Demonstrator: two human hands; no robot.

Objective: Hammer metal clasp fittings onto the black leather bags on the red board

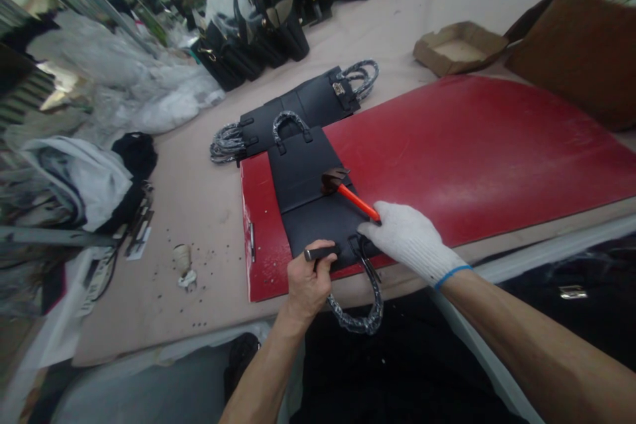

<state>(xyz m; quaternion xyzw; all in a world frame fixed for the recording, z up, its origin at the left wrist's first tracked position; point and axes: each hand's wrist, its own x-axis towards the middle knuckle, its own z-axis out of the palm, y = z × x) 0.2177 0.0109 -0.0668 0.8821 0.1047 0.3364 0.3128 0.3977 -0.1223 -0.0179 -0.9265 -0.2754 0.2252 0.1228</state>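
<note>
A black leather bag panel (311,175) lies flat on a red board, with a plastic-wrapped handle at each end; the near handle (370,324) hangs over the table edge. My bare left hand (309,281) is closed around a short dark metal punch (320,252), tilted over the panel's near end. In a white knit glove, my right hand (405,235) grips a claw hammer (355,200) by its orange handle. The hammer's dark head is over the middle of the panel; whether it touches cannot be made out.
The red board (487,146) stretches far right. Behind it lie stacked black panels (293,106) with wrapped handles. Several black bags (258,40) stand farther back. A cardboard tray (460,46) and brown box (576,53) are at right. A thread spool (183,258) stands left.
</note>
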